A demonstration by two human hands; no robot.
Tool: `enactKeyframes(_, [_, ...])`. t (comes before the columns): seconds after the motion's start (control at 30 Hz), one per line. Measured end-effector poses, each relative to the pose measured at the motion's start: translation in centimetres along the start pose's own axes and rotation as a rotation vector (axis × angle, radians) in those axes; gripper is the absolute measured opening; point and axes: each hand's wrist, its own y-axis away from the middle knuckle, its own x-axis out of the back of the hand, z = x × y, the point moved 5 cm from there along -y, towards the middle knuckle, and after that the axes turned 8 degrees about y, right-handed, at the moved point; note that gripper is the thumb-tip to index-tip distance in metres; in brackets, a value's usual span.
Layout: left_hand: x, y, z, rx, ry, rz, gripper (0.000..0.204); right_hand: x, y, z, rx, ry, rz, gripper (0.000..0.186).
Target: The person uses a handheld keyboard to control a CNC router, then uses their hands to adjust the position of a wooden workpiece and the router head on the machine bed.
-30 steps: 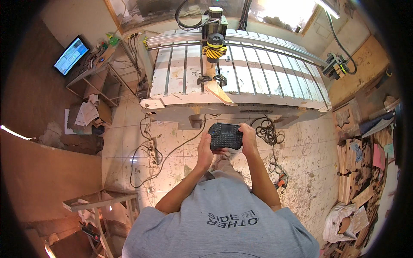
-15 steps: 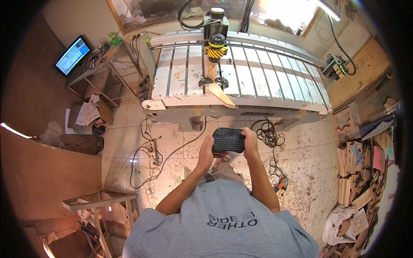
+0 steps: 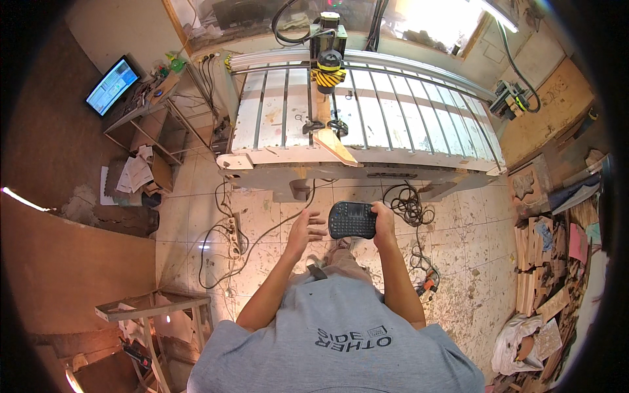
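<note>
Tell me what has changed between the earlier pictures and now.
The left hand has let go of the small black keyboard and drawn away to the left, open. The right hand still grips its right end; the keyboard has shifted slightly right and down in the picture. The machine head, wooden board and screen stayed as they were.

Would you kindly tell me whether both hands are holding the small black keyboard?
No, only the right hand holds the black keyboard; the left hand is open, apart from it.

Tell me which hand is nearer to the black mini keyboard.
Right. The right hand grips the black mini keyboard by its right end; the left hand is open beside its left end, not gripping it.
</note>
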Motion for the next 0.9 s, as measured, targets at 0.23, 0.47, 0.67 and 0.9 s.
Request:
enactKeyframes(0.23, [12.4, -1.5, -10.0, 0.323, -0.233, 0.154, 0.070, -0.1, -0.8, 1.7, 0.029, 0.044, 0.019, 0.013])
enactKeyframes(0.47, [28.1, 4.5, -25.2, 0.445, -0.500, 0.452, 0.061, 0.8, 0.2, 1.3, 0.002, -0.013, 0.062, 0.017])
enactKeyframes(0.67, [26.5, 10.1, -24.5, 0.631, -0.443, 0.550, 0.056, 3.9, -0.4, 3.9, -0.083, 0.001, 0.120, 0.015])
enactKeyframes(0.9, [27.3, 1.9, -22.2, 0.192, -0.471, 0.691, 0.052, 4.8, -2.2, 3.5, -0.146, 0.045, 0.140, 0.015])
